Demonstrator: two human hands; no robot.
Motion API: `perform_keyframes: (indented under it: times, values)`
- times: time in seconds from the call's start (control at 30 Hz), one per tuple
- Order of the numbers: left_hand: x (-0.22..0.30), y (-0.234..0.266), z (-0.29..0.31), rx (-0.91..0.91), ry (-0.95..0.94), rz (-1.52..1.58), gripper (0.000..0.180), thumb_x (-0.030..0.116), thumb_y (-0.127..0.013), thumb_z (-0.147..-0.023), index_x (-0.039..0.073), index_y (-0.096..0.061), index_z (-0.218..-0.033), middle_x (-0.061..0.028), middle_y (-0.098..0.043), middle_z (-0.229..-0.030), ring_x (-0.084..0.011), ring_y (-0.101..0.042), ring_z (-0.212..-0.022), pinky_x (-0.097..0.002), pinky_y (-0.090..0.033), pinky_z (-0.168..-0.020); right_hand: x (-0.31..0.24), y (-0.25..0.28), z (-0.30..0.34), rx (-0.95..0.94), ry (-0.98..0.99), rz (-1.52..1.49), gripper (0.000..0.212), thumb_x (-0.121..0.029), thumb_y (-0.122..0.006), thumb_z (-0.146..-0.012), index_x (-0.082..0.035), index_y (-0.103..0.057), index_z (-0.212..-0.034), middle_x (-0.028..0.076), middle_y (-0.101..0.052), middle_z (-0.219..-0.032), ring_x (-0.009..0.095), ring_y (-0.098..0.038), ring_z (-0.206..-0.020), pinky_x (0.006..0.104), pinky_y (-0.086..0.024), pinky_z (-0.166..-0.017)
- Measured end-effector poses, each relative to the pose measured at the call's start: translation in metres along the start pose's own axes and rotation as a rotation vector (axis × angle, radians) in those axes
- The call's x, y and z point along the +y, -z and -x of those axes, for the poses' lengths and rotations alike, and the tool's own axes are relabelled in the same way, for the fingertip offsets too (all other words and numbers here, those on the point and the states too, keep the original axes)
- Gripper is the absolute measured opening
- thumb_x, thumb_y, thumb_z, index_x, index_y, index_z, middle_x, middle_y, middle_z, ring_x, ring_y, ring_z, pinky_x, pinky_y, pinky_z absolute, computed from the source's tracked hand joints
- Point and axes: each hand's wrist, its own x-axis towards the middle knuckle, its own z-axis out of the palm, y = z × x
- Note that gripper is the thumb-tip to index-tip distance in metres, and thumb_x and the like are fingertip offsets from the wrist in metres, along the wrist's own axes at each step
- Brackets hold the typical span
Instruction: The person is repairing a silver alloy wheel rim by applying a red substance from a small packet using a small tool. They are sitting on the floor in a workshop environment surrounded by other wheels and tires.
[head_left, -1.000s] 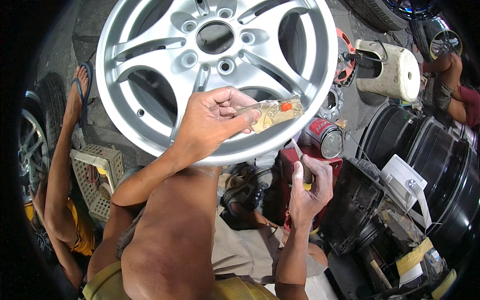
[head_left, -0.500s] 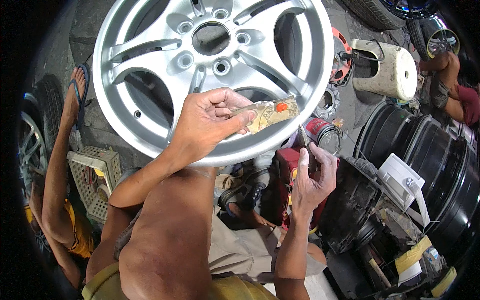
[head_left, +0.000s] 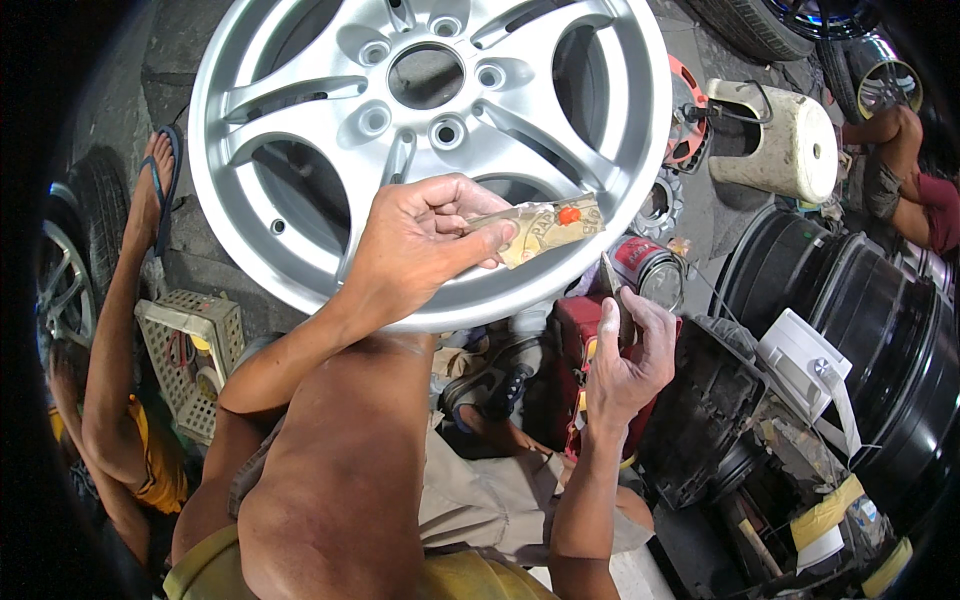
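While my left hand [head_left: 420,250] pinches a flattened yellowish tube [head_left: 545,228] with an orange cap, I hold it over the lower rim of the silver wheel [head_left: 300,140], which lies just beyond my knuckles. My right hand [head_left: 625,365], lower and to the right, closes around a thin blade-like tool [head_left: 612,285], its tip pointing up toward the tube. A red can [head_left: 645,268] sits just past that hand.

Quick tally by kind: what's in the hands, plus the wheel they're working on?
Silver alloy wheel: 1
Tube with orange cap, in left hand: 1
Thin blade-like tool, in right hand: 1
Total: 3
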Motion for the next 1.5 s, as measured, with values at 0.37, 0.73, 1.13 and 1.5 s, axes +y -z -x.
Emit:
perform_keyframes:
  times: [0.37,0.73,1.13,1.5]
  values:
    - [-0.003,0.0,0.0,-0.001,0.006,0.015,0.016,0.0,-0.073,-0.094,-0.009,-0.068,-0.106,-0.0155,-0.072,-0.098,-0.0128,-0.071,-0.084,-0.0242,-0.061,-0.074,-0.003,0.005,0.0,-0.031,-0.648,-0.497,0.021,-0.015,-0.067,-0.102,0.003,-0.072,-0.112,0.005,-0.073,-0.092,0.005,-0.059,-0.072,0.019,-0.045,-0.064]
    - [-0.001,0.0,0.001,0.0,0.004,0.013,0.017,0.0,-0.073,-0.094,-0.009,-0.068,-0.108,-0.0159,-0.072,-0.097,-0.0128,-0.071,-0.083,-0.0239,-0.061,-0.074,-0.003,-0.001,-0.001,-0.051,-0.678,-0.544,0.023,-0.017,-0.068,-0.102,0.002,-0.072,-0.114,0.005,-0.074,-0.09,0.003,-0.056,-0.068,0.017,-0.041,-0.058]
    - [-0.001,0.0,0.001,-0.008,-0.015,-0.003,0.017,0.0,-0.073,-0.094,-0.008,-0.068,-0.108,-0.0163,-0.073,-0.097,-0.0132,-0.071,-0.083,-0.0244,-0.061,-0.074,-0.007,0.0,-0.002,-0.038,-0.654,-0.507,0.021,-0.017,-0.069,-0.102,0.001,-0.072,-0.113,0.004,-0.073,-0.089,0.002,-0.057,-0.068,0.0164,-0.042,-0.059]
    - [-0.005,0.002,0.001,-0.005,-0.03,0.047,0.019,0.002,-0.074,-0.094,-0.008,-0.068,-0.109,-0.0149,-0.073,-0.098,-0.0124,-0.071,-0.083,-0.0247,-0.061,-0.074,-0.002,-0.001,0.001,0.005,-0.613,-0.471,0.022,-0.016,-0.068,-0.102,0.002,-0.071,-0.114,0.006,-0.073,-0.091,0.006,-0.059,-0.071,0.0203,-0.045,-0.063]
